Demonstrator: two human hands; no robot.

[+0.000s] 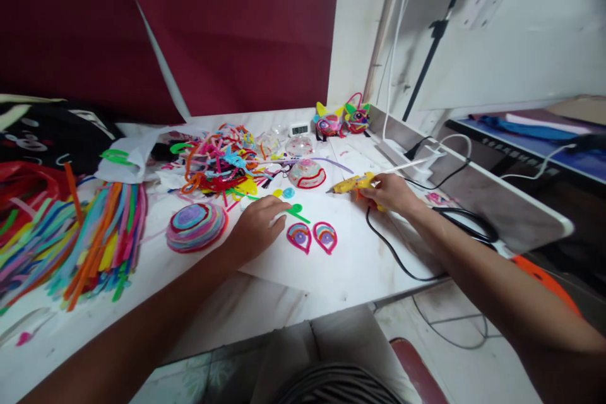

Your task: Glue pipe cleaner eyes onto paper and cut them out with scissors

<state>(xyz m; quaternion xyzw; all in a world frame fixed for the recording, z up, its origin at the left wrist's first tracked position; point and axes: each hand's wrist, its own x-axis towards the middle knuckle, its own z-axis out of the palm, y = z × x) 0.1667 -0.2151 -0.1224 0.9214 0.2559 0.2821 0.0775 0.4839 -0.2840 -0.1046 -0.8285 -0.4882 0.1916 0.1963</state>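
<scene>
The right hand [389, 193] is gripping a yellow glue gun [351, 184] — the left hand [258, 226] is curling beside a green strip [297, 209], whether holding it I cannot tell.

The glue gun [351, 184] is yellow, the curled strip [297, 209] green, the eye shapes [299, 238] pink-rimmed and purple-centred, the dome [196, 227] multicolour-ringed.

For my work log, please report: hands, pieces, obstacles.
Right hand grips yellow glue gun. Left hand at green strip, grip unclear. Two eye-shaped pieces nearby. Black cord near right hand: possible snag.
</scene>
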